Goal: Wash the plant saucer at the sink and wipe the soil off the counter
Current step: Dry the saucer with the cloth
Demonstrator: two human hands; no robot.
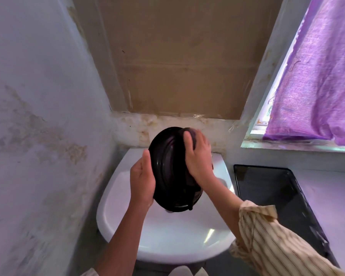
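I see first the wall (28, 116) on the left, pale and rough, with brownish stains and peeling patches. Behind the sink is a flat brown cardboard panel (177, 56), and on the right a purple woven curtain (317, 76) hangs over the window. The white sink (167, 236) is smooth, glossy and rounded. To its right the pale desk (337, 206) carries a black rectangular tray (271, 196) with a raised rim. The plant saucer (167, 176) is round, black and shiny, with ridged rings; it is held tilted on edge above the basin. My left hand (142, 180) grips its left rim, fingers curled behind it. My right hand (197, 156), in a striped beige sleeve (277, 246), presses on its inner face with fingers rather straight and close together.
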